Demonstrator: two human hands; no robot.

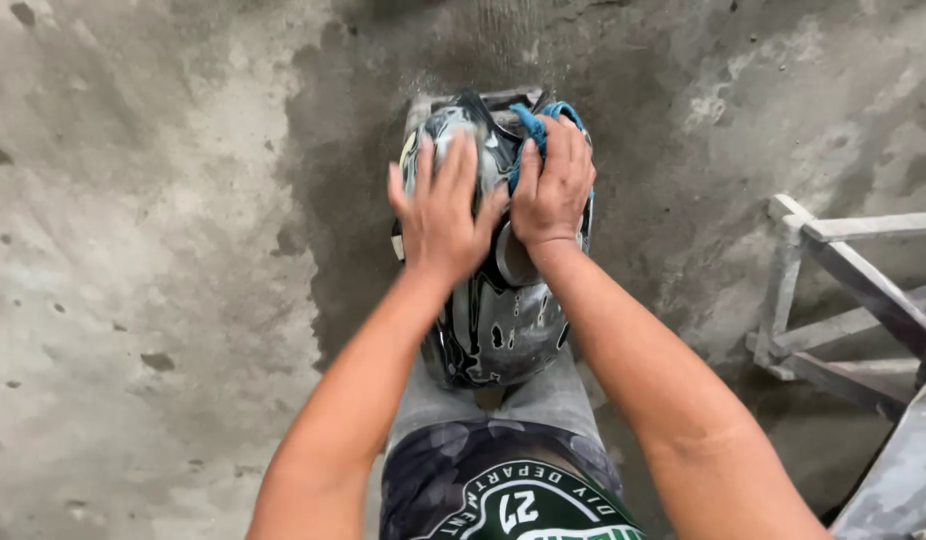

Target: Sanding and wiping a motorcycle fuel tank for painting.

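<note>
At the centre of the frame, a glossy black and grey helmet (pixel 493 320) rests on a grey block above wet concrete floor (pixel 163 250). The left hand (pixel 441 215) lies flat on it, fingers spread. The right hand (pixel 553 190) presses a blue cloth (pixel 533 122) against its top.

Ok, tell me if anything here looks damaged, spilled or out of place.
Nothing looks broken. The concrete floor shows a dark wet patch around the glossy black helmet, which rests on a low grey block. The left hand lies flat on it; the right hand presses a blue cloth against it.
</note>
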